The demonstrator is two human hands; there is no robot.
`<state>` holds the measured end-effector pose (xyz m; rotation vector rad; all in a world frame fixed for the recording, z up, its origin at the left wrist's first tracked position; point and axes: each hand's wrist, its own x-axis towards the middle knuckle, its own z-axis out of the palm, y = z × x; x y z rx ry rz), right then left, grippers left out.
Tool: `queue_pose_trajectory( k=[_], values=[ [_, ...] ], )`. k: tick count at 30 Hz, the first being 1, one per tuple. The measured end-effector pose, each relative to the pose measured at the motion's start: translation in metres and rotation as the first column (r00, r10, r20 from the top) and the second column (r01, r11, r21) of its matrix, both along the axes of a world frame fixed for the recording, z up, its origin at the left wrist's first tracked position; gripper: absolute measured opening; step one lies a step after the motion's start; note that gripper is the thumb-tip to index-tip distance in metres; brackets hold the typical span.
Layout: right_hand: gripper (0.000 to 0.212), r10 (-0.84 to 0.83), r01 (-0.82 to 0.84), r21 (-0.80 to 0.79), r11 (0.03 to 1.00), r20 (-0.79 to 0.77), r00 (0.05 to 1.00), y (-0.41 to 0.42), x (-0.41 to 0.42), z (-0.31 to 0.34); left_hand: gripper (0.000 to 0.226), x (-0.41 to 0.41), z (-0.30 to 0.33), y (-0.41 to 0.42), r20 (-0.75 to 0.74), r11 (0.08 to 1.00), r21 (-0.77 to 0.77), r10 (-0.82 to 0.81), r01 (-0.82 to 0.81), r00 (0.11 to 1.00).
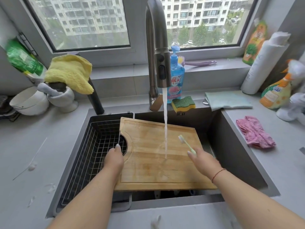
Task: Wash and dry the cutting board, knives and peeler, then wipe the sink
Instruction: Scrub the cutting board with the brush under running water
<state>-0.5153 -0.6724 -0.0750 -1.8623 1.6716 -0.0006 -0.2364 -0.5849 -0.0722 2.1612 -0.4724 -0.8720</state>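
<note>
A wooden cutting board (148, 164) lies flat across the sink (234, 146), and water from the tap (156, 52) runs onto its middle. My left hand (114, 158) grips the board's left edge at the half-round cutout. My right hand (203, 160) holds a pale green toothbrush (187, 144) by its handle, bristles just above the board to the right of the water stream. No knives or peeler can be seen.
A black wire basket (92, 151) fills the sink's left part. Behind the sink stand a blue soap bottle (176, 80) and a yellow-green sponge (183, 104). A folded pale cloth (228, 100), a pink cloth (255, 132) and spray bottles lie on the right. A yellow towel (69, 71) and bowls are on the left.
</note>
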Motion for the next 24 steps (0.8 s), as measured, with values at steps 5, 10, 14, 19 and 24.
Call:
queue_pose_trajectory(
  k=[5, 10, 14, 19, 24],
  values=[
    [0.024, 0.155, -0.161, 0.052, 0.986, 0.096, 0.983, 0.027, 0.037, 0.009, 0.047, 0.004, -0.006, 0.002, -0.037, 1.000, -0.016, 0.018, -0.019, 0.999],
    [0.027, 0.402, -0.405, -0.201, 0.892, -0.058, 0.914, 0.043, 0.064, 0.011, 0.045, 0.010, -0.014, 0.005, -0.108, 0.998, -0.039, 0.053, -0.058, 0.993],
    [0.034, 0.170, -0.170, -0.207, 0.963, -0.021, 0.985, 0.020, 0.051, -0.004, 0.048, 0.007, -0.008, 0.006, -0.162, 0.995, -0.061, 0.069, -0.079, 0.984],
    [0.042, 0.396, -0.374, -0.218, 0.902, 0.068, 0.916, 0.049, 0.063, 0.002, 0.047, 0.006, -0.007, 0.006, -0.170, 0.995, -0.066, 0.059, -0.071, 0.984],
    [0.045, 0.457, -0.448, -0.295, 0.844, -0.043, 0.889, 0.045, 0.096, 0.007, 0.047, 0.008, -0.012, 0.008, -0.193, 0.993, -0.080, 0.071, -0.088, 0.979]
  ],
)
